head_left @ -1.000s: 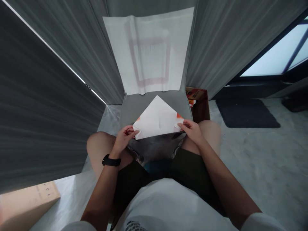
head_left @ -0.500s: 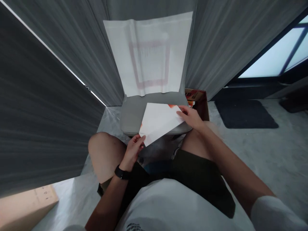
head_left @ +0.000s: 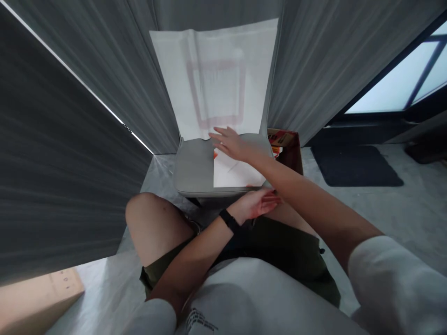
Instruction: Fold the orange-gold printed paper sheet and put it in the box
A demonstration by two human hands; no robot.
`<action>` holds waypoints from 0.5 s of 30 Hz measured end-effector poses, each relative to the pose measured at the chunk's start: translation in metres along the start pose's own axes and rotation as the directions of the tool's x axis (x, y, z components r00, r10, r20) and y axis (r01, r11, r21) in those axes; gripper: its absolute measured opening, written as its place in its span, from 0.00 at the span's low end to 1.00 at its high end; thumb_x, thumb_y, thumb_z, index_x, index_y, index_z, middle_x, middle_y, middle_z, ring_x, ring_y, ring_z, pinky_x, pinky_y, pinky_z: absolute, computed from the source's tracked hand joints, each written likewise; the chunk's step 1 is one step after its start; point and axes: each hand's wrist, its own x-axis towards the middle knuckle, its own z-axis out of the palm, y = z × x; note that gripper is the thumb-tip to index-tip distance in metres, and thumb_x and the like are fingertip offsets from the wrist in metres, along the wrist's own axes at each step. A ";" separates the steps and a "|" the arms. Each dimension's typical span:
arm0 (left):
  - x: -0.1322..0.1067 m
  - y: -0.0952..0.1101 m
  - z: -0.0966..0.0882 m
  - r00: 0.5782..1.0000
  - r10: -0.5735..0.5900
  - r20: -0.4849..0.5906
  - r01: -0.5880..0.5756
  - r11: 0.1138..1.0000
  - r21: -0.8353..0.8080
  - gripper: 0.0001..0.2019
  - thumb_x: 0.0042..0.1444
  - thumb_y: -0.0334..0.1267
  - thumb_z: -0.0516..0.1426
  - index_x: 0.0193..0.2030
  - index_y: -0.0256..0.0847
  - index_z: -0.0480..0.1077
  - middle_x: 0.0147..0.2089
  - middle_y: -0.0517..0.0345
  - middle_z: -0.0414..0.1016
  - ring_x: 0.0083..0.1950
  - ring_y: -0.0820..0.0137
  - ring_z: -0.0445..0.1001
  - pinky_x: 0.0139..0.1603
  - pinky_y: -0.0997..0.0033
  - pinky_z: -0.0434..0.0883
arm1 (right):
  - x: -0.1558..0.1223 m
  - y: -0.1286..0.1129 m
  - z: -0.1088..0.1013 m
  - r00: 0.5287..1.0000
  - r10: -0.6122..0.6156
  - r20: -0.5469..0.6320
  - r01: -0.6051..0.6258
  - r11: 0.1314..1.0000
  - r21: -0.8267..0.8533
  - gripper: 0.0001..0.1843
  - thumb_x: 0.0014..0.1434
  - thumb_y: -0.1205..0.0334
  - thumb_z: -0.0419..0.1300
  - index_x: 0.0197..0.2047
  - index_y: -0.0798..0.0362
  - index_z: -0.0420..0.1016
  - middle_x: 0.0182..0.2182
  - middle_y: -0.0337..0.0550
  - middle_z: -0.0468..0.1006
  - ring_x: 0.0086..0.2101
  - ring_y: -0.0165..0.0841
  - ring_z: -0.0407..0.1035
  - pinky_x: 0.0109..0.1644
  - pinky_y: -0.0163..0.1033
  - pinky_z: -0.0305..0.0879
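Observation:
A folded white paper [head_left: 239,171] with a touch of orange at its left edge lies flat on the grey chair seat cushion [head_left: 193,170]. My right hand [head_left: 228,143] rests with spread fingers on the paper's far part, and my right forearm crosses above it. My left hand [head_left: 256,204], with a black watch on its wrist, lies across my body just below the paper's near edge. That hand holds nothing, and its fingers sit loosely together. Part of the paper is hidden under my right hand and arm.
A white sheet with a faint pink square outline [head_left: 213,79] covers the chair back. Behind the seat at right stands a cardboard box [head_left: 287,151] with red-printed items. Grey curtains flank the chair, a dark mat [head_left: 352,165] lies on the floor, and a tan box [head_left: 38,302] sits at lower left.
The paper has gone from my hands to lying flat on the seat. My right hand has moved forward onto it, and my left hand has let go and crossed to the right.

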 end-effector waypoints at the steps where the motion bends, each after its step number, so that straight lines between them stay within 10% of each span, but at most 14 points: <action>1: -0.007 0.001 -0.001 0.995 -0.072 0.075 0.064 0.993 0.103 0.09 0.68 0.37 0.61 0.47 0.34 0.79 0.46 0.44 0.84 0.43 0.69 0.83 0.43 0.75 0.76 | -0.008 -0.001 -0.010 0.999 0.019 -0.043 -0.019 1.000 0.005 0.26 0.76 0.54 0.48 0.72 0.50 0.67 0.71 0.52 0.66 0.70 0.42 0.60 0.76 0.59 0.53; 4: -0.043 0.004 -0.023 0.983 -0.088 0.161 0.018 0.919 0.394 0.13 0.67 0.45 0.61 0.48 0.38 0.80 0.50 0.45 0.84 0.43 0.68 0.83 0.37 0.75 0.73 | -0.057 -0.001 -0.033 0.968 0.148 -0.201 -0.135 0.988 0.077 0.25 0.76 0.49 0.47 0.68 0.47 0.71 0.66 0.51 0.72 0.66 0.44 0.65 0.72 0.58 0.60; 7: -0.070 0.028 -0.066 0.929 0.345 0.135 -0.342 0.656 0.673 0.19 0.67 0.53 0.59 0.52 0.42 0.79 0.49 0.48 0.84 0.41 0.66 0.83 0.35 0.73 0.72 | -0.127 -0.006 -0.029 0.864 0.388 -0.320 -0.360 0.922 0.145 0.23 0.74 0.49 0.49 0.61 0.48 0.77 0.56 0.54 0.79 0.58 0.49 0.71 0.66 0.61 0.66; 11: -0.069 0.087 -0.134 0.427 0.896 0.123 -0.382 0.055 0.922 0.18 0.68 0.49 0.56 0.55 0.40 0.77 0.51 0.46 0.82 0.46 0.63 0.81 0.48 0.63 0.77 | -0.204 -0.031 0.002 0.672 0.621 -0.403 -0.596 0.777 0.203 0.20 0.72 0.51 0.51 0.52 0.50 0.81 0.48 0.55 0.82 0.51 0.49 0.75 0.59 0.61 0.72; 13: -0.060 0.109 -0.160 0.321 0.908 0.270 -0.280 -0.181 0.943 0.19 0.70 0.47 0.54 0.59 0.40 0.75 0.59 0.43 0.79 0.58 0.59 0.78 0.58 0.57 0.76 | -0.222 -0.046 0.005 0.629 0.640 -0.443 -0.614 0.757 0.222 0.20 0.71 0.51 0.51 0.50 0.51 0.81 0.49 0.57 0.81 0.51 0.49 0.75 0.58 0.61 0.73; 15: -0.051 0.118 -0.176 0.350 0.848 0.399 -0.190 -0.352 0.916 0.20 0.71 0.46 0.52 0.63 0.41 0.73 0.67 0.43 0.74 0.68 0.57 0.72 0.68 0.52 0.70 | -0.228 -0.059 -0.006 0.597 0.623 -0.506 -0.606 0.763 0.225 0.20 0.73 0.51 0.51 0.50 0.50 0.81 0.50 0.56 0.81 0.52 0.47 0.75 0.59 0.59 0.73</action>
